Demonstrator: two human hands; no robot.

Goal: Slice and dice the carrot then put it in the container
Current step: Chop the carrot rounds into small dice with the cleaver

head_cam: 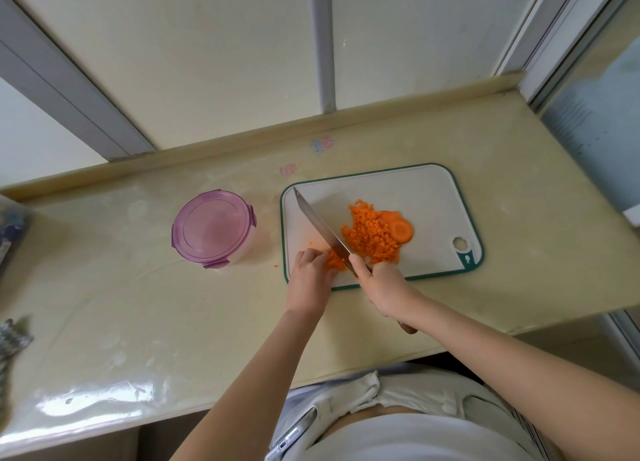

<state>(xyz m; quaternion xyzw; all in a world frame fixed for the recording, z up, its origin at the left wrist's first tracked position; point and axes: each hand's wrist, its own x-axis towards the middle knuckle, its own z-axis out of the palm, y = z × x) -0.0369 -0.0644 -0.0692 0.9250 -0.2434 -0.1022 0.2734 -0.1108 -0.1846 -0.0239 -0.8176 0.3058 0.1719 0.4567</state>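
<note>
Cutting board [433,197] on the bench [138,304], container [214,228] to its left. Diced carrot [370,235] lies mid-board, knife [322,232] to its left, hands at the near edge.

Orange carrot [370,239], white green-edged cutting board [415,197], purple-lidded container [213,228].

The pale yellow counter [138,322] has a glossy, streaked top and a raised lip along its far edge. A white cutting board [415,197] with a green rim lies flat on it. Left of the board, apart from it, stands a clear round container [213,228] with its purple clip lid on. A tiny carrot crumb [276,266] sits just off the board's near-left corner. Two faint pink marks [288,169] show beyond the board's far-left corner.
</note>
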